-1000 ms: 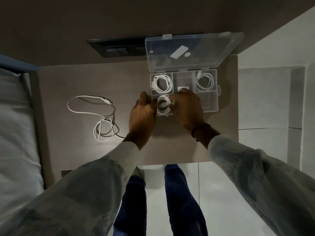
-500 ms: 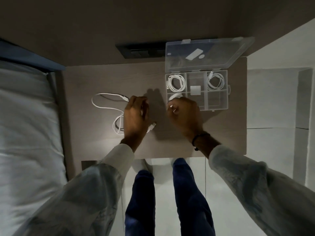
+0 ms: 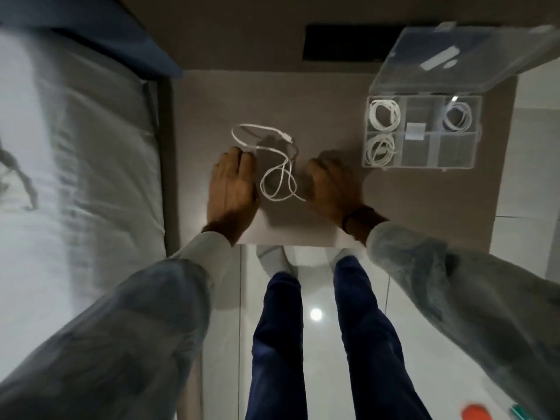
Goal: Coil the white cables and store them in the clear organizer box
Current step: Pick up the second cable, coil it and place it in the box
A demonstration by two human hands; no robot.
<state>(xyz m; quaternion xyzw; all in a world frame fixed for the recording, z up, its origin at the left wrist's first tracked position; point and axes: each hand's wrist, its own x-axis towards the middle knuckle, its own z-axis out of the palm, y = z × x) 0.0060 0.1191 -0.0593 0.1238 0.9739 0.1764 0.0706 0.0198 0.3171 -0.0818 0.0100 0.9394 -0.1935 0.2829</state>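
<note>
From my head camera, the loose white cable (image 3: 277,165) lies tangled on the surface (image 3: 206,95) between my hands. My left hand (image 3: 231,184) rests flat, fingers released, touching it. My right hand (image 3: 333,184) is curled; whether it grips the cable's end I cannot tell. The clear organizer box (image 3: 421,133), lid up, holds three coiled cables.

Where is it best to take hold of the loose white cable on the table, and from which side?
Probably at the connector end of the loose white cable: it lies free, beyond the tangled loops. Pinch it from above with the right hand, which is nearer, then coil toward the loops.
</note>
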